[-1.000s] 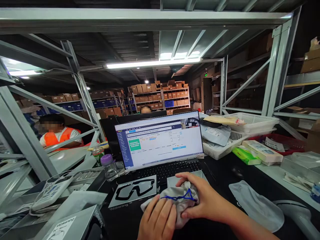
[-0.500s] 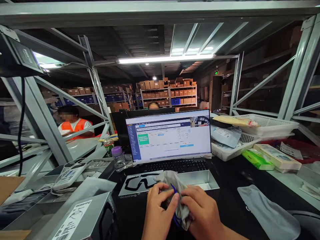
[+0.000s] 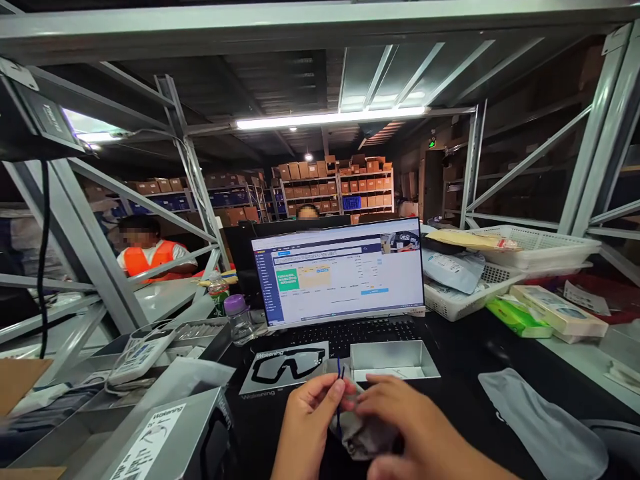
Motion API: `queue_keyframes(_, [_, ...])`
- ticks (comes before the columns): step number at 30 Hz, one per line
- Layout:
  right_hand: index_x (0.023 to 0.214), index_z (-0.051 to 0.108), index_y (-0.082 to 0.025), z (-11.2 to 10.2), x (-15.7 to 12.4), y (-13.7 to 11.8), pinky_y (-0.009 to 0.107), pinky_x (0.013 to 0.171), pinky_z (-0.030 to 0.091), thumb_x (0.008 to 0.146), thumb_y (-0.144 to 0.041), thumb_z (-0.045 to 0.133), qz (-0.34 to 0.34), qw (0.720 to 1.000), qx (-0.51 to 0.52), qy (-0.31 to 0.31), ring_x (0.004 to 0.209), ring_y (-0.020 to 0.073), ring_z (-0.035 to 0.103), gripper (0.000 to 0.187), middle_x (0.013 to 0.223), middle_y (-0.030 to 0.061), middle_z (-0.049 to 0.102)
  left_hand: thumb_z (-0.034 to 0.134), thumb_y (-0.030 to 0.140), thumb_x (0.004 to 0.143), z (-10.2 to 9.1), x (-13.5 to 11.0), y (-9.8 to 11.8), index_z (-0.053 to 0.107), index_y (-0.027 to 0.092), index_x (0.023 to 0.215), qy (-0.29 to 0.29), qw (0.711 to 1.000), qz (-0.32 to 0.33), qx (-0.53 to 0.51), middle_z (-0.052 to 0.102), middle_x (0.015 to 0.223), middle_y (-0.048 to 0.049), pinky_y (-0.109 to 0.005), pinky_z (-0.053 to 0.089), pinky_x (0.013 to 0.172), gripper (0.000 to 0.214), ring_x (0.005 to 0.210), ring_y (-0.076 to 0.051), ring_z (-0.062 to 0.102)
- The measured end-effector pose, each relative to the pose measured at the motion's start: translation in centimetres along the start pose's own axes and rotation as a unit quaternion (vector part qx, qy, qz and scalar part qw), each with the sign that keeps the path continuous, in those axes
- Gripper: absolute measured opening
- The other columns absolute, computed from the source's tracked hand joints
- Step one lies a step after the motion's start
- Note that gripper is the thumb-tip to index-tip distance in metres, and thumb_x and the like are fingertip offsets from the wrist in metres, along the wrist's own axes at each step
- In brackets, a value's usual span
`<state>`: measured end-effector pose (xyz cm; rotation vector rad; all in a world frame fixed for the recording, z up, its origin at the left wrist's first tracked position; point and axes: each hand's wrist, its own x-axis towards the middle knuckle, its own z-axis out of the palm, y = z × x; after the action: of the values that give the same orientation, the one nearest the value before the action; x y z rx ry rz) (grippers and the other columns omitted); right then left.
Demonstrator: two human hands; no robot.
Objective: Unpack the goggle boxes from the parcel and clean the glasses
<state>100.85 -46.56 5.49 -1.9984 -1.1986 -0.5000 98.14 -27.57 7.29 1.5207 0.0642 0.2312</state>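
Note:
A grey cloth pouch (image 3: 363, 437) with a blue drawstring (image 3: 339, 387) sits between both hands at the bottom middle. My left hand (image 3: 305, 427) pinches the drawstring and the pouch's left edge. My right hand (image 3: 413, 430) is closed over the pouch from the right. Just beyond them lie a card printed with goggles (image 3: 285, 367) and an open silver box tray (image 3: 393, 361), in front of a lit laptop (image 3: 340, 273).
A silver goggle box (image 3: 165, 437) stands at the lower left. Another grey pouch (image 3: 543, 427) lies at the right. White baskets (image 3: 500, 267), a green pack (image 3: 515, 319) and a flat carton (image 3: 557, 310) sit at the right. A bottle (image 3: 239, 319) stands left of the laptop. A person in an orange vest (image 3: 150, 257) sits behind the steel rack.
The pouch has been bunched smaller and lower between my hands, and its drawstring now stands up between my left fingers. The view shifted slightly; the laptop screen shows a new panel.

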Motion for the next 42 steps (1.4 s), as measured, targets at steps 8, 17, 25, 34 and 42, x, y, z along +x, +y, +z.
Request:
queue_keyframes(8, [0.096,0.076,-0.022,-3.0,1.2,-0.3,0.028,0.067,0.052,0.078,-0.049,0.082,0.191,0.963,0.186,0.029,0.080,0.0187,0.066,0.033,0.093,0.0048,0.073,0.086,0.055,0.063,1.5,-1.3,0.2,0.081,0.015,0.078,-0.135,0.988,-0.070,0.000,0.064,0.059,-0.0023,-0.023,0.045,0.058,0.043,0.059,-0.014,0.056])
queue_keyframes(17, [0.077,0.077,-0.020,-2.7,1.5,0.3,0.028,0.073,0.051,0.085,-0.039,0.078,0.136,0.962,0.230,0.053,0.081,0.0172,0.067,0.021,0.083,0.0043,0.072,0.074,0.066,0.073,1.2,-1.3,0.5,0.081,0.014,0.082,-0.170,0.982,-0.037,0.081,0.064,0.060,-0.0040,-0.024,0.041,0.059,0.053,0.060,-0.014,0.054])
queue_keyframes(25, [0.082,0.082,-0.025,-4.4,1.2,0.9,0.029,0.076,0.058,0.076,-0.025,0.085,0.138,0.956,0.259,0.026,0.087,0.0195,0.074,0.006,0.107,0.0079,0.077,0.066,0.064,0.083,0.6,-1.0,0.3,0.080,0.015,0.080,-0.204,0.971,0.006,0.126,0.066,0.067,-0.0059,-0.026,0.041,0.062,0.051,0.064,-0.016,0.056])
queue_keyframes(34, [0.081,0.083,-0.025,-3.9,1.4,0.7,0.021,0.066,0.058,0.073,-0.022,0.087,0.130,0.931,0.340,0.035,0.074,0.0164,0.075,0.010,0.081,0.0049,0.080,0.065,0.058,0.087,0.4,-1.2,0.2,0.077,0.016,0.073,-0.218,0.968,0.033,0.122,0.065,0.069,-0.0054,-0.027,0.042,0.063,0.046,0.067,-0.017,0.057])
queue_keyframes(42, [0.079,0.083,-0.022,-3.9,1.6,0.2,0.019,0.065,0.054,0.076,-0.027,0.086,0.083,0.957,0.271,0.058,0.070,0.0136,0.073,0.006,0.079,0.0060,0.079,0.066,0.057,0.086,0.6,-1.2,0.1,0.076,0.015,0.070,-0.237,0.964,0.038,0.112,0.065,0.069,-0.0061,-0.027,0.044,0.064,0.047,0.068,-0.017,0.059])
